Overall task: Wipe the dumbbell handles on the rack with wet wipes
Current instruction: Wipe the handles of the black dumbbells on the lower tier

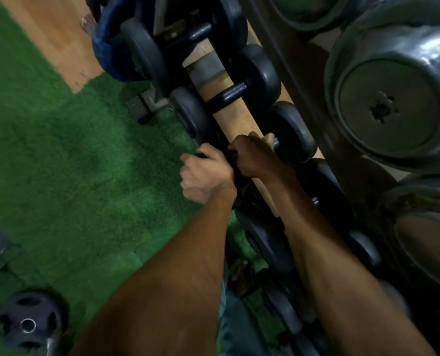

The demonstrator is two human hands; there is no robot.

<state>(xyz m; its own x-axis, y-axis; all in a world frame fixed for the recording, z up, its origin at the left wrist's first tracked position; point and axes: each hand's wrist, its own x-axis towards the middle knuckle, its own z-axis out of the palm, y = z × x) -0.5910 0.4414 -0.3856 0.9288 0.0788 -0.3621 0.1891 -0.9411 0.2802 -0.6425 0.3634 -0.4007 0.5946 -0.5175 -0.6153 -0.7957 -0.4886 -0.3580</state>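
Black dumbbell on the rack: both hands' grips curl around its handle, left hand beside right hand.

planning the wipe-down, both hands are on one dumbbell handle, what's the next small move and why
Probably slide the right hand along the handle toward the right weight. Both hands, left hand included, are curled round it, though no wipe shows clearly.

Dumbbells lay along a rack running from upper centre to lower right; a weight plate sat on the floor at lower left.
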